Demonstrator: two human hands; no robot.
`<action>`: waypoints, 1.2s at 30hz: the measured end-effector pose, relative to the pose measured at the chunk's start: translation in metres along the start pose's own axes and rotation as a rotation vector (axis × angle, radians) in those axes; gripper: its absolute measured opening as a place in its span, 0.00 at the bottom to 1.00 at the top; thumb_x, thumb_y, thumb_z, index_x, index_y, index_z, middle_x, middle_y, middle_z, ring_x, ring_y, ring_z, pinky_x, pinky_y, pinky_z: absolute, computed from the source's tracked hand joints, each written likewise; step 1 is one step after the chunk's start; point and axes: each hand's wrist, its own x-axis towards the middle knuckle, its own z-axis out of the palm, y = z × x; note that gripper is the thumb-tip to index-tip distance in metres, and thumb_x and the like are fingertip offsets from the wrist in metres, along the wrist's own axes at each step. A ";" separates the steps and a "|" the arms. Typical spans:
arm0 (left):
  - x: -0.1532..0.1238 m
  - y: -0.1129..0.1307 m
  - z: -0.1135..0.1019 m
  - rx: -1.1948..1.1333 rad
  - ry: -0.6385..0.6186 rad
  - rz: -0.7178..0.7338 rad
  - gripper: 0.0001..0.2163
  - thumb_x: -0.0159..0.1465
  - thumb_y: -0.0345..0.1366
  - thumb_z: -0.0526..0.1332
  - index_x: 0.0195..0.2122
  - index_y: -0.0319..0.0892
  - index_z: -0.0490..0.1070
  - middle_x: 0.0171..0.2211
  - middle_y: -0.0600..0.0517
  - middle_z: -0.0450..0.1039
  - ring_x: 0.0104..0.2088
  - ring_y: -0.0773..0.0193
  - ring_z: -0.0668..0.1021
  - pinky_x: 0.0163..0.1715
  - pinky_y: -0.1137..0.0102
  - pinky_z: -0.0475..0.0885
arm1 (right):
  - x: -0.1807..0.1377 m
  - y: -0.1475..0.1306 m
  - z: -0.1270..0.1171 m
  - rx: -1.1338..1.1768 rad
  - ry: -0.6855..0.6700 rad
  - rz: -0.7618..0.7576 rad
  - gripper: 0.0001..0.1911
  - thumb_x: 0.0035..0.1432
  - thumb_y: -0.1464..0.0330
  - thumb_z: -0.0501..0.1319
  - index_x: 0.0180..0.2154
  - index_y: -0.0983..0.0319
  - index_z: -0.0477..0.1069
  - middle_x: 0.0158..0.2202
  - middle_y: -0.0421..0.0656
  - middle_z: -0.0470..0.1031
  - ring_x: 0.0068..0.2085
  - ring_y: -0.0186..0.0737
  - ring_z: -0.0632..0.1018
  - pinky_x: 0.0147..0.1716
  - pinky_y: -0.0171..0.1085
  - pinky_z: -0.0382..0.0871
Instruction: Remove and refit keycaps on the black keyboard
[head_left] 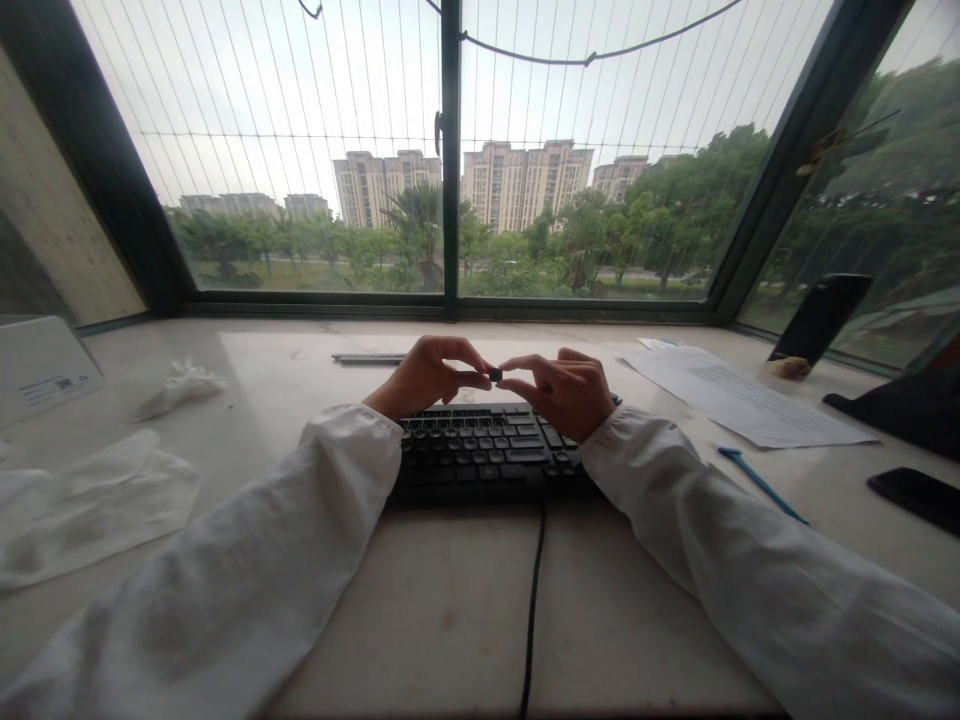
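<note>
A black keyboard [487, 455] lies on the pale desk [450, 600], its cable running toward me. Both hands hover above its far edge. My left hand [427, 375] pinches a small dark piece [495, 374], perhaps a keycap, between thumb and fingertips. My right hand [566, 390] meets it from the other side, fingers curled and fingertips pinched close to the same piece. Both arms wear white sleeves.
Crumpled tissue [180, 385] and a flat wipe [90, 505] lie at left, a white card [41, 365] beyond. A thin dark pen-like bar [367, 357] lies behind the hands. Printed paper [742, 395], a blue pen [761, 485], a propped phone [821, 315] and a black phone [915, 495] sit right.
</note>
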 end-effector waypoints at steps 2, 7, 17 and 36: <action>0.000 -0.001 0.000 0.015 0.003 0.001 0.15 0.46 0.42 0.71 0.27 0.35 0.72 0.30 0.47 0.76 0.15 0.79 0.66 0.11 0.80 0.59 | 0.000 0.000 0.000 0.001 -0.009 0.002 0.21 0.60 0.51 0.51 0.40 0.55 0.76 0.16 0.35 0.68 0.21 0.29 0.66 0.35 0.30 0.57; 0.000 -0.005 -0.001 0.068 -0.015 0.015 0.15 0.49 0.43 0.69 0.29 0.35 0.73 0.29 0.48 0.76 0.15 0.79 0.66 0.11 0.81 0.59 | -0.001 0.002 0.005 0.014 -0.086 0.026 0.19 0.60 0.52 0.53 0.42 0.54 0.75 0.16 0.35 0.67 0.22 0.32 0.66 0.33 0.31 0.57; -0.003 -0.012 0.000 0.178 -0.192 -0.058 0.13 0.54 0.43 0.65 0.33 0.37 0.74 0.32 0.49 0.77 0.16 0.77 0.67 0.13 0.80 0.61 | 0.005 0.009 0.004 0.293 -0.434 0.173 0.15 0.54 0.57 0.61 0.39 0.59 0.76 0.15 0.31 0.60 0.20 0.28 0.60 0.25 0.30 0.51; -0.001 -0.016 0.000 0.264 -0.230 0.068 0.09 0.54 0.39 0.64 0.30 0.38 0.76 0.30 0.50 0.77 0.32 0.67 0.77 0.35 0.73 0.71 | 0.007 0.011 0.006 0.237 -0.689 0.225 0.13 0.50 0.58 0.62 0.36 0.57 0.78 0.18 0.35 0.68 0.22 0.29 0.66 0.26 0.31 0.55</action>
